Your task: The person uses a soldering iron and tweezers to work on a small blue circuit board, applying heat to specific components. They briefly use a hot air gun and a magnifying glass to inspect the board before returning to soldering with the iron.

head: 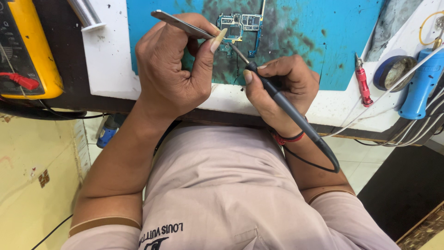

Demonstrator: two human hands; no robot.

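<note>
Small blue-green circuit board [239, 28] lies just beyond both hands on desk [108, 60]; left hand [173, 65] pinches metal tweezers [180, 24], right hand [282, 85] grips black soldering iron [286, 104], tip angled up-left toward board.

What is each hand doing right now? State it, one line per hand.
Left hand: closed on slim silver metal tweezers, tips toward the small blue circuit board.
Right hand: closed on the black corded soldering iron.

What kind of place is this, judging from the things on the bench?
Probably an electronics repair bench: a small circuit board lies on a stained blue mat, the right hand holds a soldering iron, and a yellow multimeter sits nearby.
</note>
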